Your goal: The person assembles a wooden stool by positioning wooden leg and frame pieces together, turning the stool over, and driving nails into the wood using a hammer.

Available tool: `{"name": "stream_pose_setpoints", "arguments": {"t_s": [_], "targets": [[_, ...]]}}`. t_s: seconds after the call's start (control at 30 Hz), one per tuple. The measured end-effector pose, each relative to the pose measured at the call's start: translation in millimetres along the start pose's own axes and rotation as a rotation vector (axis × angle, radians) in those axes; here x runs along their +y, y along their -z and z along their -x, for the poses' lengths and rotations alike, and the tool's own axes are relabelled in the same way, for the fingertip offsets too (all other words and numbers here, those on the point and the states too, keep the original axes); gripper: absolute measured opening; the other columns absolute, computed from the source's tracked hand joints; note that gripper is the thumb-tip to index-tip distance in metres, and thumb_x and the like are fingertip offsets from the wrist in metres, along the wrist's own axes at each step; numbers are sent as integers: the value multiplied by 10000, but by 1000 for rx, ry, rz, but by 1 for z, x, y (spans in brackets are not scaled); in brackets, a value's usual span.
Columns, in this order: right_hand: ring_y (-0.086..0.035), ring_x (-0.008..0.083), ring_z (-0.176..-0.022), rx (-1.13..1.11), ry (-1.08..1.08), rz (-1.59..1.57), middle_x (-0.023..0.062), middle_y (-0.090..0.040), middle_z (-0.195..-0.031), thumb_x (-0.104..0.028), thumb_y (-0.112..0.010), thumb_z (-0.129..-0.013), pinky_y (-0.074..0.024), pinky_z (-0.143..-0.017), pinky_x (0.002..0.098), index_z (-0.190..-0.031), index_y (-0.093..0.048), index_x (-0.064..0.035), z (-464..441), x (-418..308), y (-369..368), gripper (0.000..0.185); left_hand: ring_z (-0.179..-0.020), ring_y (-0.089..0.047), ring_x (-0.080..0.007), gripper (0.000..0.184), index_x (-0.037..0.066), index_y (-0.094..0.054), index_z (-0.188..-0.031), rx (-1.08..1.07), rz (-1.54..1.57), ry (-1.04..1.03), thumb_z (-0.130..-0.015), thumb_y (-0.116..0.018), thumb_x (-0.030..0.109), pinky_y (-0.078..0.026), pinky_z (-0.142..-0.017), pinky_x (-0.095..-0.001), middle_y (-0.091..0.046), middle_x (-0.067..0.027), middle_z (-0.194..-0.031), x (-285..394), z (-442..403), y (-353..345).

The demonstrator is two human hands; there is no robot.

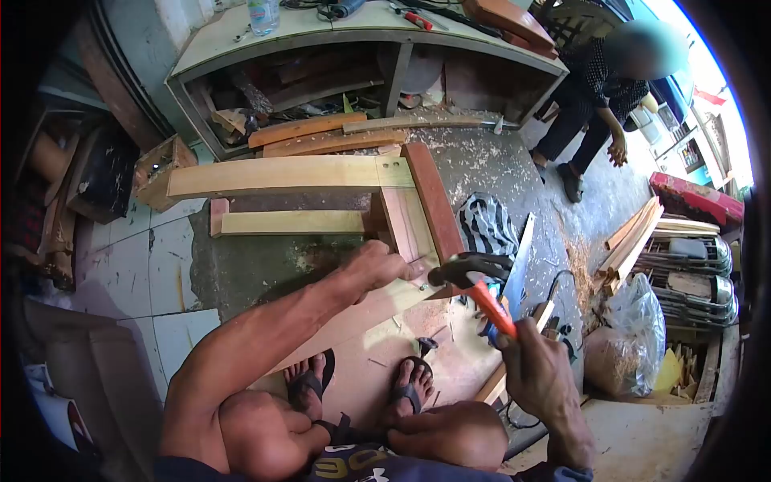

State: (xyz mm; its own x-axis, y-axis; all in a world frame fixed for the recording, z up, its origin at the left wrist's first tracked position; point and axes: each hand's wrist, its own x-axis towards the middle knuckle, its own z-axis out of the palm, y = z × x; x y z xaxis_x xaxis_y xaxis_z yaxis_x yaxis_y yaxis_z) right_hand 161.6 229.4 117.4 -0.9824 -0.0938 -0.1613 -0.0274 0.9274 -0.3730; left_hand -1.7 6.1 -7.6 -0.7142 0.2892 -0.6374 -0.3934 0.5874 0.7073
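The work in hand looks partway through: a wooden frame lies on the floor in front of the person, and its far corner, where a long pale board meets a reddish rail, appears already joined, with small dark spots at the joint that may be fastener heads or holes. The near corner seems the unfinished part, since a small fastener shows there on the near pale board, though how deep it sits cannot be made out. A hammer has its head just above that corner, its orange handle clamped in the fingers of the right hand. The left hand is at the joint with its fingers curled; whether they pinch anything I cannot tell. A shorter pale board lies alongside the long one (whether it is fixed to the frame is unclear). As for writing, the dark shirt carries yellowish characters, partly cut off and not safely readable, plus a white mark resembling the Under Armour logo. On the desk, a clear bottle wears a bluish label too small to read.
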Motion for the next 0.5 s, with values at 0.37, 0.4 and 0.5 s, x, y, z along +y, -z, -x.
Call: {"name": "stream_pose_setpoints", "arguments": {"t_s": [0.37, 0.4, 0.5], "targets": [[-614, 338, -521, -16, 26, 161, 109, -592, -661, -282, -616, -988, -460, -475, 423, -983, -538, -68, 4, -20, 8, 228, -574, -569, -235, 527, -94, -667, -707, -21, 43, -113, -755, -784, 418, -450, -544, -422, -606, -156, -635, -21, -15, 4], [-605, 338, -511, 83, 74, 12, 116, -598, -668, -226, -612, -982, -462, -483, 427, -979, -537, -58, 8, -24, 14, 184, -593, -582, -247, 537, -105, -679, -743, 31, -16, -156, -754, -784, 422, -458, -564, -425, -628, -176, -654, -23, -18, 2], [-562, 329, -493, 284, 293, -115, 130, -568, -672, -180, -610, -965, -419, -447, 394, -946, -523, -54, 14, -7, -2, 155, -636, -609, -260, 558, -111, -698, -786, 30, -12, -90, -755, -792, 438, -471, -595, -439, -663, -196, -709, -25, -21, 0]]}}
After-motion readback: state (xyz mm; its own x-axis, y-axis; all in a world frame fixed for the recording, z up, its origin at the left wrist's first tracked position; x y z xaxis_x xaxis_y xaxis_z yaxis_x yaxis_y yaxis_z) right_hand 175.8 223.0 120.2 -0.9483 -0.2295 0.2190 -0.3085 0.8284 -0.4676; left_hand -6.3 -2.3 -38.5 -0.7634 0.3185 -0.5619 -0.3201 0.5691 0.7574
